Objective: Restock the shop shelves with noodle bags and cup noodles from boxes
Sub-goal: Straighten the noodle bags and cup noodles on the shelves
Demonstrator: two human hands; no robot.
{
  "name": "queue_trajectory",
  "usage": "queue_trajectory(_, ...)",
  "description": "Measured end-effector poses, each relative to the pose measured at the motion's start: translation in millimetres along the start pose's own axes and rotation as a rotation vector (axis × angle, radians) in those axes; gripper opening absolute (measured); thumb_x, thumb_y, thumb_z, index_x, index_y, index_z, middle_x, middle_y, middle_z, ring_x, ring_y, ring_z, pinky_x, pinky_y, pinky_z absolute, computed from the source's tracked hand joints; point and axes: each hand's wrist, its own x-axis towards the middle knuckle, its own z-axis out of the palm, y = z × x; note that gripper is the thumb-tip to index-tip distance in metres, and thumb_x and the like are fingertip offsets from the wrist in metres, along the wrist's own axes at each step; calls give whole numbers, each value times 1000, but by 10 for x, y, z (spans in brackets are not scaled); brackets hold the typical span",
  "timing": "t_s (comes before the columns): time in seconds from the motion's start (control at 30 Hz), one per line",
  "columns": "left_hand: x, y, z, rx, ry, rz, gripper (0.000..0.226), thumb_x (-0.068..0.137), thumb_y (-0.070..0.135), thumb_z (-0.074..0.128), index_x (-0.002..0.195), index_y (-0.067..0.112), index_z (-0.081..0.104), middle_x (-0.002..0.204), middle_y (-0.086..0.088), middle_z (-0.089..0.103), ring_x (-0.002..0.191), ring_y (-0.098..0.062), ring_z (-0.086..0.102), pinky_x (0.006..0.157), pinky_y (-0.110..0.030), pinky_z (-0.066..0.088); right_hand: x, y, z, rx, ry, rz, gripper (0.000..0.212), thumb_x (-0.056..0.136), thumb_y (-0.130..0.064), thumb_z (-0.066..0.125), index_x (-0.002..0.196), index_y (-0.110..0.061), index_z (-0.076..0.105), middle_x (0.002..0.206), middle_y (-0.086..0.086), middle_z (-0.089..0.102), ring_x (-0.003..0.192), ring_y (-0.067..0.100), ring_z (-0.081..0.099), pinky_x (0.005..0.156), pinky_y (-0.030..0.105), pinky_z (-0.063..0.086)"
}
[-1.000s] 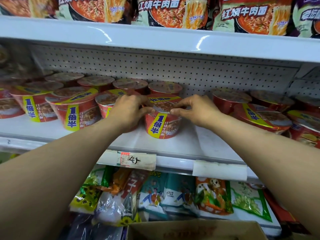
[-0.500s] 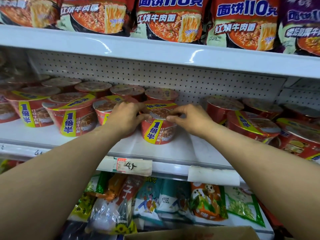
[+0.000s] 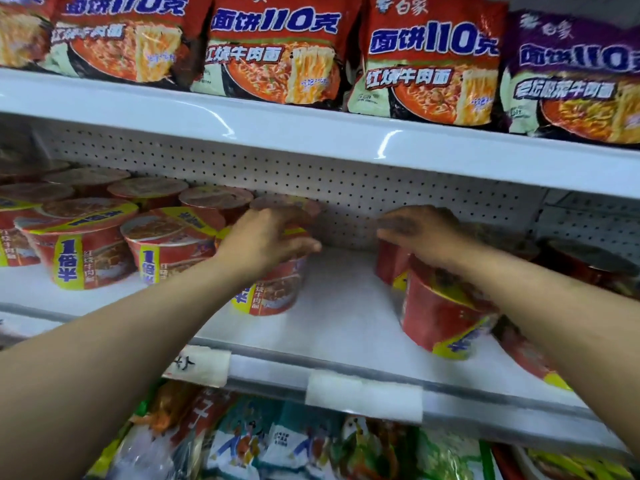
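1. Since a second ago the hands have parted. The right hand [image 3: 422, 233] has left the shared cup and is over a tilted cup [image 3: 440, 317]. Blur hides its grip, so I cannot tell.
2. The left hand [image 3: 270, 244] curls its fingers round the front cup [image 3: 273, 292] beneath them, on the middle shelf [image 3: 346, 313].
3. The noodle bags [image 3: 277, 57] above the fingers read "面饼110克" and "红烧牛肉面".
4. The cup row [image 3: 90, 251] left of the fingers reads "1倍半".

Red cup noodles [image 3: 90, 251] sit in rows on the white shelf [image 3: 346, 306], noodle bags [image 3: 277, 53] above.
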Motion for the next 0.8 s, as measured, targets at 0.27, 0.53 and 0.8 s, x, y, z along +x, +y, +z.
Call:
queue_trajectory(0.27, 693, 510, 946, -222, -105, 2, 33, 79, 31, 78, 109, 17, 74, 110, 5, 72, 102, -3, 65, 96, -25, 51, 431, 972, -317, -93, -167, -107, 35, 88, -57, 63, 113, -35, 74, 116, -8, 73, 107, 7, 63, 77, 24, 42)
queue_trajectory(0.53, 1070, 640, 1383, -60, -131, -59, 19, 95, 22, 63, 106, 13, 77, 106, -4, 74, 101, -16, 66, 92, -30, 49, 597, 1344, -323, -109, -226, -153, 35, 89, -60, 60, 107, -34, 77, 105, -8, 74, 90, 9, 64, 75, 26, 48)
queue_trajectory(0.8, 1049, 421, 983, 203, -166, -131, 26, 83, 46, 71, 96, 25, 78, 99, 0, 73, 97, -20, 66, 82, -31, 49, 766, 1016, -163, -48, -244, -232, 29, 86, -60, 64, 85, -34, 77, 88, -7, 75, 78, 3, 64, 64, 23, 44)
